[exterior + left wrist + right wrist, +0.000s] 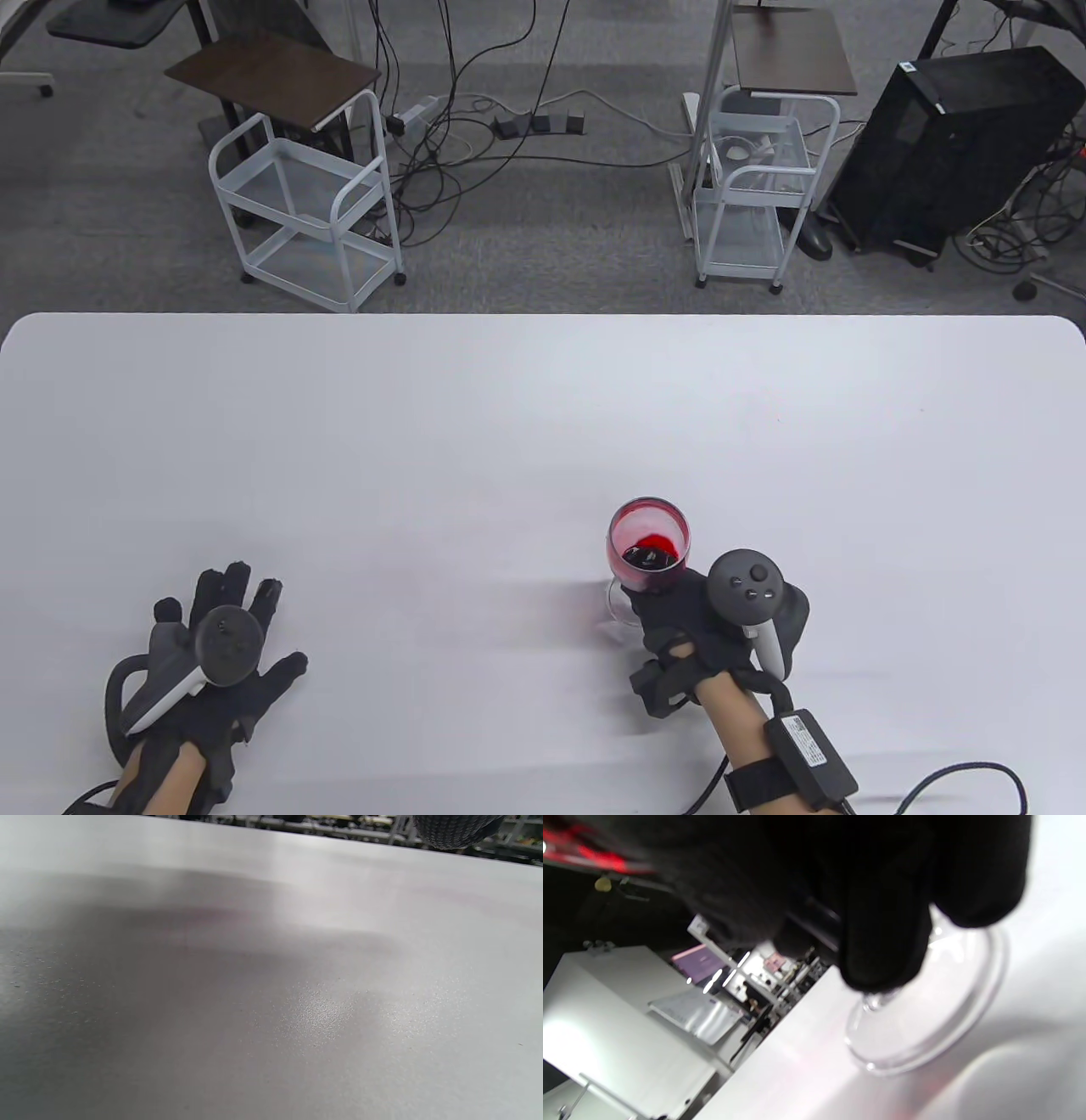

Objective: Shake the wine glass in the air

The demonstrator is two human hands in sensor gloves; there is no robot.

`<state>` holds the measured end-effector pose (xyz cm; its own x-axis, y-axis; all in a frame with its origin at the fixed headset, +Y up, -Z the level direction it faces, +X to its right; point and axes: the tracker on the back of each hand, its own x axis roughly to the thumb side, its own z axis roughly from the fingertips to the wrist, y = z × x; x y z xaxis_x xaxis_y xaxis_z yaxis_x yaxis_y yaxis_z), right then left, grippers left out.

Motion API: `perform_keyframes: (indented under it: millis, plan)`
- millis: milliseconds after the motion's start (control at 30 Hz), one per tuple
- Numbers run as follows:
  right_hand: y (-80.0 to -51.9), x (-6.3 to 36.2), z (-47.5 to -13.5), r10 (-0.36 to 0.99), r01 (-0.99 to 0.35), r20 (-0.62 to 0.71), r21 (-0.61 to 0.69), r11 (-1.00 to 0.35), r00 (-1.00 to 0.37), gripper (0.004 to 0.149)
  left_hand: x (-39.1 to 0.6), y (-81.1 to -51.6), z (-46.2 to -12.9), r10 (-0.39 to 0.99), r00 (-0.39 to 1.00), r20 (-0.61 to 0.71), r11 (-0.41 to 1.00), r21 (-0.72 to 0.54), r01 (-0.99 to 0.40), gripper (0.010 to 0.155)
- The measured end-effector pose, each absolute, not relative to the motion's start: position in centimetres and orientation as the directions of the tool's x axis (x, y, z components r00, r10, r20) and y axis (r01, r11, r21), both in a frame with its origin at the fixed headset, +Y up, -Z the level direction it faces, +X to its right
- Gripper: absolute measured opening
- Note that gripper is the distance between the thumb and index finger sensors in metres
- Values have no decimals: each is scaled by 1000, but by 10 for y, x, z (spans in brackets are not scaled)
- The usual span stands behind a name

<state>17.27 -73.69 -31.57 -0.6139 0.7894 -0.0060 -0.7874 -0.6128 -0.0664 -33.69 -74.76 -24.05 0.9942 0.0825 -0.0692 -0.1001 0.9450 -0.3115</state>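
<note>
A clear wine glass [648, 543] with a little red liquid is on the right side of the white table [509, 407]. My right hand [679, 607] grips it around the stem, just under the bowl. In the right wrist view my gloved fingers [882, 942] wrap the stem above the round foot [925, 1014], which is at or just above the table; I cannot tell if it touches. My left hand [225, 645] rests flat on the table at the front left, fingers spread, holding nothing. One left fingertip [456, 830] shows in the left wrist view.
Beyond the table's far edge stand two white wire carts [310, 199] [755, 187], a black computer case [950, 144] and loose cables on the floor.
</note>
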Motion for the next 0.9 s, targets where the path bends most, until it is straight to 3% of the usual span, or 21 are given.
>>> perform_keyframes:
  millis: [133, 233, 367, 433, 567, 700, 800, 900]
  plan:
    - [-739, 168, -313, 805, -805, 38, 2, -593, -593, 42, -338, -747, -241, 106, 992, -73, 942, -311, -124, 89]
    - [-735, 173, -314, 801, -799, 19, -86, -595, -598, 42, -339, -748, -241, 89, 993, -81, 942, -316, -111, 89]
    - [-738, 167, -309, 808, -810, 55, -19, -586, -586, 42, -339, -746, -241, 95, 993, -76, 947, -302, -113, 89]
    - [-736, 169, -307, 791, -790, 45, -105, -604, -610, 42, -338, -747, -241, 78, 994, -77, 946, -309, -98, 89]
    - [-738, 164, -304, 809, -812, 80, -27, -583, -583, 42, -337, -747, -241, 69, 995, -76, 946, -310, -90, 88]
    - [-736, 169, -308, 783, -782, 34, -104, -615, -620, 42, -339, -748, -242, 70, 994, -83, 944, -318, -93, 89]
    - [-742, 164, -305, 793, -794, 47, -18, -608, -608, 42, -339, -747, -241, 82, 994, -79, 944, -312, -102, 88]
    - [-738, 169, -308, 787, -785, 25, -96, -613, -617, 42, -338, -748, -242, 73, 994, -80, 943, -319, -95, 89]
